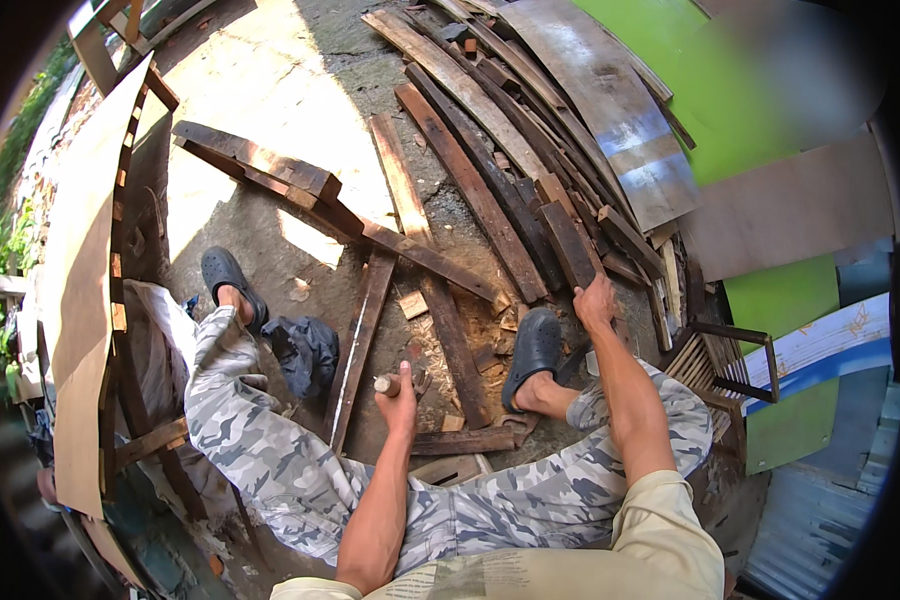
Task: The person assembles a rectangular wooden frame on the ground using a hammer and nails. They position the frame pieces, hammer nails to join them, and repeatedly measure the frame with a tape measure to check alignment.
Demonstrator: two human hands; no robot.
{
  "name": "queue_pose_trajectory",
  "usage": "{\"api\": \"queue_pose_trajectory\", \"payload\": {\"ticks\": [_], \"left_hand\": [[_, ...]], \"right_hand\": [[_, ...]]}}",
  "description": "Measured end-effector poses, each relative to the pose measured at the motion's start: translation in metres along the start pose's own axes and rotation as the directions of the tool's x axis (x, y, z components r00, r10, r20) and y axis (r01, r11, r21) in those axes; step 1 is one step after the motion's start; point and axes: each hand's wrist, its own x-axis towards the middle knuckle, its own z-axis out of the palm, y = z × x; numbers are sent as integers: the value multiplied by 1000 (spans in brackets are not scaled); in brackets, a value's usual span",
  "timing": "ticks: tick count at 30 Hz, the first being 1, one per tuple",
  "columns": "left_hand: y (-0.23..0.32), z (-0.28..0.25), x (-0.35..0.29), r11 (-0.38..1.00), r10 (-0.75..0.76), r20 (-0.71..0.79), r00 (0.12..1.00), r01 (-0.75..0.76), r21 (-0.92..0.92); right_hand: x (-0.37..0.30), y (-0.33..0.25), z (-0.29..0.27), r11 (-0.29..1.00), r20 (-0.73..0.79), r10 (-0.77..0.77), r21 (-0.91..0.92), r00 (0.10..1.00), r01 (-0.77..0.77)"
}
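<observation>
My left hand [400, 402] is closed, thumb up, around a tool with a round, pale wooden handle [386, 383]; the rest of it is mostly hidden, so I cannot tell its kind. It is above the ground between my legs, beside a narrow dark wood strip [362, 345]. My right hand [595, 302] grips the near end of a short dark wooden block [568, 243], which points away from me beside the stacked timber. Between my hands, a long beam [448, 345] lies among wood chips. A crosswise wood piece [465, 441] lies close to me.
Long planks and beams [480, 190] are piled at the far right, next to sheet panels [610, 120]. A thick notched beam [260, 165] lies far left. A black plastic bag [304, 352] sits by my left clog [234, 285]. A slatted wooden rack [720, 365] stands right.
</observation>
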Motion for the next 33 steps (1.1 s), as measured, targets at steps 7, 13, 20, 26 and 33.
{"api": "queue_pose_trajectory", "payload": {"ticks": [7, 13, 20, 26, 33], "left_hand": [[22, 7, -2, 911, 296, 181, 938, -334, 242], [26, 17, 0, 772, 425, 319, 847, -523, 361], [53, 16, -31, 720, 300, 573, 763, -575, 388], [64, 4, -38, 627, 257, 815, 519, -732, 267], [169, -3, 31, 777, 104, 736, 669, -516, 360]], "right_hand": [[-37, -54, 44, 935, 151, -267, 280, 952, 218], [-140, -112, 67, 844, 913, -321, 397, 253, -361], [-202, -116, 98, 131, 731, -675, 254, 102, -958], [-189, -107, 104, 99, 805, -555, 315, 210, -944], [-180, -71, 9, 360, 783, -197, 617, 590, -699]]}}
